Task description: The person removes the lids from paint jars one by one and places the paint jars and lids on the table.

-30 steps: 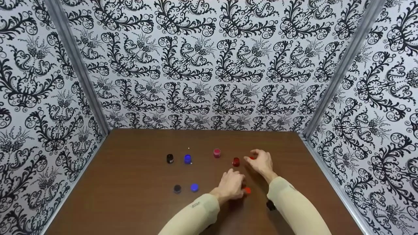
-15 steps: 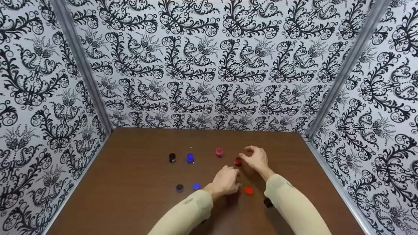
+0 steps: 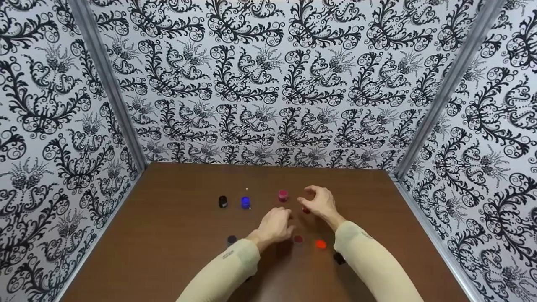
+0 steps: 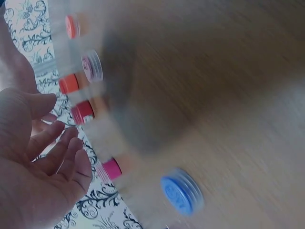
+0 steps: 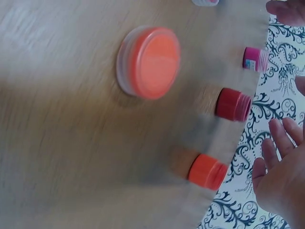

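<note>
My left hand [image 3: 273, 225] hovers above the table with loosely bent fingers, holding nothing. Beside it lies a dark red lid [image 3: 298, 239]; a blue lid [image 4: 182, 192] shows in the left wrist view but is hidden in the head view. My right hand [image 3: 321, 203] is over a small red paint jar [image 3: 306, 210], partly covering it. In the right wrist view its fingers stay apart from that jar and from an orange jar [image 5: 208, 171], which the head view hides. A pink jar [image 3: 283, 195] stands farther back. An orange lid [image 3: 321, 244] lies nearer me.
A black jar [image 3: 222, 201] and a blue jar [image 3: 245, 203] stand to the left on the brown table [image 3: 176, 218]. A black lid [image 3: 231, 240] lies near my left sleeve. Patterned walls [image 3: 268, 105] enclose the table at the back and sides.
Both hands have shifted left. The right passed from the orange jar to over the red one. The left moved away from the orange lid, uncovering the dark red lid and covering the blue one.
</note>
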The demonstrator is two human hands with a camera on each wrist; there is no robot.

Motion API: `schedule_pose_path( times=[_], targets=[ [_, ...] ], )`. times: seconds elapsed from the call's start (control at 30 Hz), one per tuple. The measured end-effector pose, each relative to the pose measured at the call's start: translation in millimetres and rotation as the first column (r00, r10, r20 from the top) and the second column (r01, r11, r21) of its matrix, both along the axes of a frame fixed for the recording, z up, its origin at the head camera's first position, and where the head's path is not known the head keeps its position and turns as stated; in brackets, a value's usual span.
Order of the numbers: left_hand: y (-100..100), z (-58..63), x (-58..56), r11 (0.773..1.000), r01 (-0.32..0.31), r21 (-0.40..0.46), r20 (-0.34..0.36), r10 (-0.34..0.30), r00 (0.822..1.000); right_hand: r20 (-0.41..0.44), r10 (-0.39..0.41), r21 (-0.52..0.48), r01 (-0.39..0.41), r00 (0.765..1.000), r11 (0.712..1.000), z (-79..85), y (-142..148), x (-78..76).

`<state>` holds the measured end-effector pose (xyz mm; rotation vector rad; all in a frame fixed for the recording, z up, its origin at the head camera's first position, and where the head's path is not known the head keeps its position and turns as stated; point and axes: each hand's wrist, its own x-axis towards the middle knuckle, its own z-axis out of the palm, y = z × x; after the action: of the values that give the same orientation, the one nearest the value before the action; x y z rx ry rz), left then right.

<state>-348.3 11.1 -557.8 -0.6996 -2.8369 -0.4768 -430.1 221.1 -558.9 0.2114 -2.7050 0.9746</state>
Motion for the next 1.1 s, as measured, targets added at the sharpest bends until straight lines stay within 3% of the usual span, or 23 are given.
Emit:
schedule_pose_path(
  times=[0.53, 0.73, 0.93, 1.1],
  targets=[
    [-35, -6.4, -6.5, 0.993, -0.115, 0.016, 0.048, 0.114, 0.992, -0.014, 0.019, 0.103, -0.018, 1.000, 0.995, -10.1, -29, -13.7],
    [-39, -4.8, -8.1, 0.992, -0.121, 0.034, 0.068, 0.119, 0.991, 0.024, -0.011, 0.204, 0.006, 1.000, 0.979, -17.2, -39, -20.1],
    [-41, -4.7, -7.5, 0.994, -0.106, 0.039, 0.096, 0.102, 0.990, 0.063, -0.010, 0.225, -0.005, 0.998, 0.974, -19.1, -52, -25.4],
    [-41, -1.8, -7.0, 0.996, -0.088, 0.032, 0.054, 0.086, 0.995, 0.081, -0.012, 0.227, -0.007, 0.997, 0.974, -15.7, -60, -31.0]
  ],
)
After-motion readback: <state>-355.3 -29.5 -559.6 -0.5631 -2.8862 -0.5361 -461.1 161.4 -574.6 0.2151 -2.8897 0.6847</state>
